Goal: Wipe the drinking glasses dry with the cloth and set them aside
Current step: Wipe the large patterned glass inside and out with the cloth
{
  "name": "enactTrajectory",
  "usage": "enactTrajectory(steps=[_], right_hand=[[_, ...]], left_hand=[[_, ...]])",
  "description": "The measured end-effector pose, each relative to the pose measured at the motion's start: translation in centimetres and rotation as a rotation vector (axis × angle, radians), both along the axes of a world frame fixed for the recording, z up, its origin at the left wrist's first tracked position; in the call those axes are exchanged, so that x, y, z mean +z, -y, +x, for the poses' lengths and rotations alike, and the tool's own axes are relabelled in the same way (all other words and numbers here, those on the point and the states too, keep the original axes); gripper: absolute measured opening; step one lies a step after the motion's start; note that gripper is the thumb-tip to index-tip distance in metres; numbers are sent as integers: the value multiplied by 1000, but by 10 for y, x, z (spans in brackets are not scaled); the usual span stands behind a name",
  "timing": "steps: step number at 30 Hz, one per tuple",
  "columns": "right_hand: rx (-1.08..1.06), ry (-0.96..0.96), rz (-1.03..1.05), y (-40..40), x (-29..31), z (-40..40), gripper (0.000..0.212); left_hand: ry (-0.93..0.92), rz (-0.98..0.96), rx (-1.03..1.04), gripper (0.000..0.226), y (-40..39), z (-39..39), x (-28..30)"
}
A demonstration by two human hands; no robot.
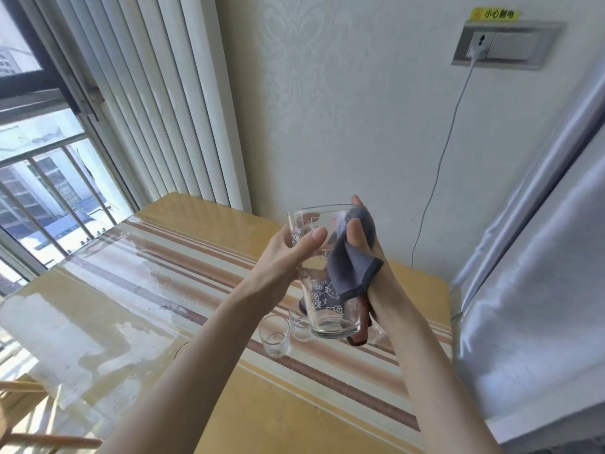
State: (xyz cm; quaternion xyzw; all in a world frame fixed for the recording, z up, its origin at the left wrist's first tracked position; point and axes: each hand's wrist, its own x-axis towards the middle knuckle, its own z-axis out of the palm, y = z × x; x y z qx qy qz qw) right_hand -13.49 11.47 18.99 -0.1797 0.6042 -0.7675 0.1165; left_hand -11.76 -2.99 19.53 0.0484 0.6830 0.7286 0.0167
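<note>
Two hands, one tall glass — wiping in progress above the desk.

Two small clear glasses [274, 335] stand on the striped, glossy desk [327, 414], just below the tall printed glass [322, 276]. That glass is held upright in the air: the left hand [288, 257] grips its wall, and the right hand [363, 244], on its far side, pinches the soft grey cloth [353, 267] against it — long axis near vertical, rim up.
</note>
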Motion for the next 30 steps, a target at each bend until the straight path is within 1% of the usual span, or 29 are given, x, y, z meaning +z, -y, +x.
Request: enactTrajectory(steps=[2,3,4,6,9,11,12,13,14,15,16,17,18,19,20,23,27,29,30], right_hand=[[44,28,14,0,-5,3,114],[60,43,35,0,-8,6,112],[67,50,64,-1,-12,9,108],[65,42,123,-1,-21,15,102],[48,25,83,1,-31,22,90],[-29,3,51,1,-34,23,83],[-87,-20,78,0,-34,24,85],[-163,-61,148,0,-33,26,91],[-249,-127,268,0,-31,27,98],[-345,-223,435,0,-30,29,105],[-441,-335,615,1,-29,31,110],[-522,-438,758,3,-30,33,113],[-571,-505,841,6,-30,35,114],[-598,-538,866,9,-31,37,113],[-614,-553,862,10,-32,38,112],[-549,-542,785,4,-36,40,111],[-341,-336,613,-7,-33,37,108],[-289,-235,585,-10,-34,34,107],[-282,-193,579,-10,-36,32,103]], left_hand=[[-36,5,40,77,0,-2,-3],[-34,26,63,81,0,-3,-4],[-23,49,89,89,-1,-4,-5],[-4,53,125,99,-2,-5,-8],[31,-13,117,97,-3,-3,-10],[69,-58,79,81,-2,2,-5],[80,-115,57,68,-1,3,-1],[79,-197,58,55,0,4,2],[69,-277,83,47,0,4,6],[61,-329,121,46,-2,5,10],[60,-363,168,55,-7,6,13],[62,-379,222,76,-13,7,14],[82,-383,299,102,-20,7,15],[105,-382,373,120,-27,7,14],[102,-375,426,123,-30,8,13],[64,-356,455,102,-31,10,11],[69,-232,409,85,-20,8,12],[77,-190,432,83,-18,4,14],[82,-159,454,82,-17,2,14]])
